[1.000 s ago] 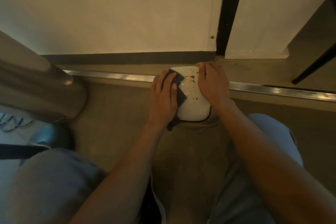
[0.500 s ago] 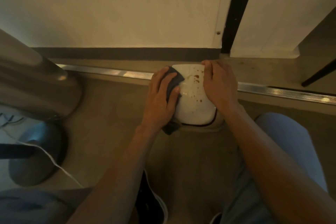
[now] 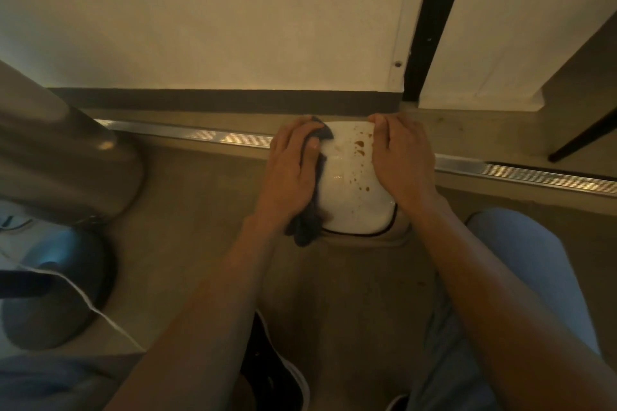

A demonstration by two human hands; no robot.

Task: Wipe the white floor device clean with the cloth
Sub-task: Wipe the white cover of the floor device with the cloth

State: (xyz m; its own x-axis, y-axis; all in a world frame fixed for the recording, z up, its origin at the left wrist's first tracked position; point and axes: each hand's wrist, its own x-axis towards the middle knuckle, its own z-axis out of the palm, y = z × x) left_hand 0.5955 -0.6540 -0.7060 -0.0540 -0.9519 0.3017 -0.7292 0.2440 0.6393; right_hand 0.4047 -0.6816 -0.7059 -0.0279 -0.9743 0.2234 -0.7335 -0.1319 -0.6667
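Note:
The white floor device (image 3: 354, 197) lies on the floor against a metal door track, its rounded top spotted with brown stains. My left hand (image 3: 290, 170) presses a dark cloth (image 3: 309, 220) onto the device's left side, fingers spread flat over the cloth; part of the cloth hangs out below my palm and a corner shows at the far edge. My right hand (image 3: 400, 160) lies over the device's right side, fingers reaching to its far edge.
A metal door track (image 3: 207, 135) runs across the floor behind the device. A grey stand base (image 3: 56, 294) with a white cable sits at the left under a metallic column (image 3: 60, 157). My knees and a dark shoe (image 3: 277, 374) are close below. A black furniture leg (image 3: 581, 140) stands far right.
My left hand has slid the cloth further up the device's left side toward the far edge. The right hand has stayed on the right side. The camera view shifted slightly.

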